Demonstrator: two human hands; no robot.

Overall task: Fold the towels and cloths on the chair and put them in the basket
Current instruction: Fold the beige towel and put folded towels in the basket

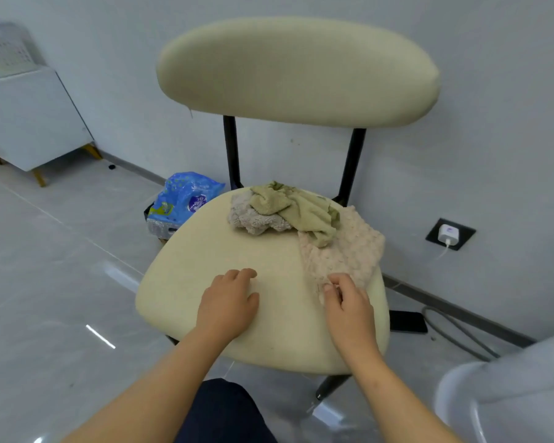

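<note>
Pinching the near corner of the bumpy pink cloth (349,247), the right hand (349,302) sits near the chair seat's (202,251) right edge. The left hand (227,302) rests loose on bare cushion, holding nothing. Beyond, a crumpled green cloth (301,209) overlaps a fuzzy grey cloth (253,220).

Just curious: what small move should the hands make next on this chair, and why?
Probably pull the pink cloth toward the near seat edge: the right hand pinches its near corner, the green cloth overlaps its far end, and the left hand rests free on the chair.
</note>
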